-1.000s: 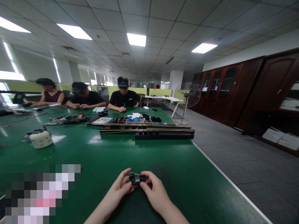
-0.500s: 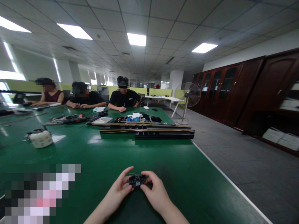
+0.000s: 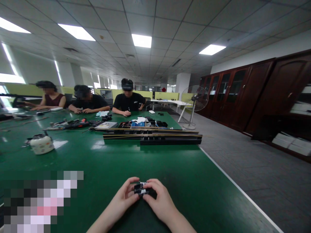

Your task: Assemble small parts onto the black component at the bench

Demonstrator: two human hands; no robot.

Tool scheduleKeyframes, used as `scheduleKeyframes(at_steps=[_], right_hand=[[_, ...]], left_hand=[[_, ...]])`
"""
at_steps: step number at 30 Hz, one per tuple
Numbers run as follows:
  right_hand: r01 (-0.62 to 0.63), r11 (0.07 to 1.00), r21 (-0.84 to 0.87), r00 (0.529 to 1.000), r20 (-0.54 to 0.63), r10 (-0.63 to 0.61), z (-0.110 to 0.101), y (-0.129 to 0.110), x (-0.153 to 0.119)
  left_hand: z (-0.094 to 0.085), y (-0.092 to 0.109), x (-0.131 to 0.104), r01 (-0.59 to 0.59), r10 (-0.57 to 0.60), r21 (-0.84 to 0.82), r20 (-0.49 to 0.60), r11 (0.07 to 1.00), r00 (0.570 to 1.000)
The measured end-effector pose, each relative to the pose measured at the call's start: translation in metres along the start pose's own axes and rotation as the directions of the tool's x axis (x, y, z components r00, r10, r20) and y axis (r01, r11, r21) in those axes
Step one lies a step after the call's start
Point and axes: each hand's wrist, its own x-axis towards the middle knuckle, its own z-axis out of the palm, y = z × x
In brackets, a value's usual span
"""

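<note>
Between my two hands is a small black mechanical part (image 3: 139, 190) with a pale patch on its near side and a bright metallic piece along its top edge. My left hand (image 3: 126, 191) grips its left side, thumb below and index finger curved over the top. On the other side my right hand (image 3: 157, 194) pinches the part, its index finger reaching across the top and its thumb at the lower edge. The fingers hide the part's right end, and its exact kind is too small to make out. Both hands are just above the green table (image 3: 155, 161).
Long black rails (image 3: 171, 139) with thin brass-coloured rods lie across the table ahead. Behind them are boxes of parts and a blue packet (image 3: 137, 124). A white pot-like container (image 3: 41, 144) stands at left, near tools (image 3: 70, 124). Several people sit at the far side.
My right index finger has moved left over the top of the black part, covering more of it. My left index finger has bent down closer to it. A bright metallic piece now shows on top.
</note>
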Motion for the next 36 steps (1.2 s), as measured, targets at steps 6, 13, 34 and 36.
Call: scheduleKeyframes(at_steps=[6,13,34,36], right_hand=[[-0.007,1.0,-0.021,1.0,0.011,0.007,-0.001,-0.001,0.0],[0.031,0.996,-0.082,0.998,-0.054,-0.036,0.0,0.003,0.0],[-0.101,0.994,0.036,0.841,-0.531,0.105,-0.014,0.035,0.01],[-0.104,0.993,0.045,0.828,-0.55,0.112,-0.016,0.034,0.01]], left_hand=[[0.002,0.001,-0.001,0.01,-0.01,0.024,0.013,1.0,1.0],[0.007,0.007,-0.001,0.031,-0.031,0.005,-0.055,0.999,0.998],[0.002,-0.004,-0.001,0.002,-0.007,-0.041,-0.121,0.999,0.993],[0.003,-0.003,-0.001,0.011,-0.015,-0.028,-0.134,1.0,0.991]])
